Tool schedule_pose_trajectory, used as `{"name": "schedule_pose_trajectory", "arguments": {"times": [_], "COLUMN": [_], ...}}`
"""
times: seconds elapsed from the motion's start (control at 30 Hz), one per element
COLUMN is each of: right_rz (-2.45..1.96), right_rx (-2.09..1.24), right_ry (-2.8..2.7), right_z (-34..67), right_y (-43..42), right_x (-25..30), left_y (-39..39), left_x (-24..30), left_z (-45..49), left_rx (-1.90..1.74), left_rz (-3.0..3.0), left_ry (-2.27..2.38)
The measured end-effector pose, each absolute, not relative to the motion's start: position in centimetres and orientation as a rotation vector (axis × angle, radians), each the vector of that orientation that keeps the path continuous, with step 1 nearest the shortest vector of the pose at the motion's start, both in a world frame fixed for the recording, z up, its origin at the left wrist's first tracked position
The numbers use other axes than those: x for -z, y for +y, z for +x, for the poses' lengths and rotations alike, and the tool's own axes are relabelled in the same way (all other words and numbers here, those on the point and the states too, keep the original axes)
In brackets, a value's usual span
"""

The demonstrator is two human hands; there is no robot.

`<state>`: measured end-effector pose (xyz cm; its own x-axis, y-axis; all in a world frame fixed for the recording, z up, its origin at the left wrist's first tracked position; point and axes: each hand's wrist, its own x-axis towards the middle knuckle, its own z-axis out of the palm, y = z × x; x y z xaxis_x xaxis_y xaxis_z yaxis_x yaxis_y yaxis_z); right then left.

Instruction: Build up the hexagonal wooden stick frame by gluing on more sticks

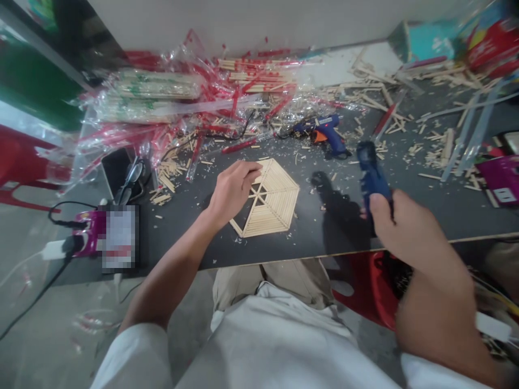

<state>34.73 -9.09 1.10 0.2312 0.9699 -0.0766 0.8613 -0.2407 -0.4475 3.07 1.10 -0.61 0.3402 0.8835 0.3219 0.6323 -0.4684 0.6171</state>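
A flat hexagonal panel of thin wooden sticks lies on the dark table, with spokes meeting near its middle. Its right and lower parts are filled with rows of sticks, while dark gaps show at the left. My left hand is over the panel's upper left edge, fingers pinched together and pointing down. Whatever is between those fingertips is hidden. To the right, my right hand grips a dark blue hand tool upright above the table. Blur hides the tool's exact kind, and its shadow falls between it and the panel.
A blue glue gun with an orange trigger lies behind the panel. Plastic-wrapped stick bundles and loose stick offcuts cover the back and right. A phone, glasses and a purple power strip are at left.
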Motion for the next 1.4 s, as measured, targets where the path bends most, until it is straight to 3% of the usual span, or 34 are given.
{"name": "schedule_pose_trajectory", "arguments": {"times": [0.07, 0.13, 0.27, 0.8, 1.4], "right_rz": [-2.268, -2.066, -1.769, -1.696, -1.58], "right_rx": [-0.72, -0.906, -1.035, -0.866, -0.924], "right_ry": [-1.58, -1.615, -1.729, -1.835, -1.724], "right_z": [31.6, 28.6, 24.5, 21.2, 20.9], "right_y": [-8.8, -8.4, -7.9, -8.8, -9.9], "right_x": [-2.0, -2.7, -3.0, -2.8, -0.9], "left_y": [0.8, 0.5, 0.2, -0.3, -0.4], "left_x": [0.5, 0.3, 0.2, -0.8, -1.0], "left_z": [3.2, 3.5, 3.7, 2.7, 2.4], "left_rx": [-0.948, -0.963, -0.97, -0.899, -0.915], "left_rz": [2.168, 2.045, 1.872, 1.8, 1.745], "left_ry": [1.334, 1.348, 1.322, 1.291, 1.198]}}
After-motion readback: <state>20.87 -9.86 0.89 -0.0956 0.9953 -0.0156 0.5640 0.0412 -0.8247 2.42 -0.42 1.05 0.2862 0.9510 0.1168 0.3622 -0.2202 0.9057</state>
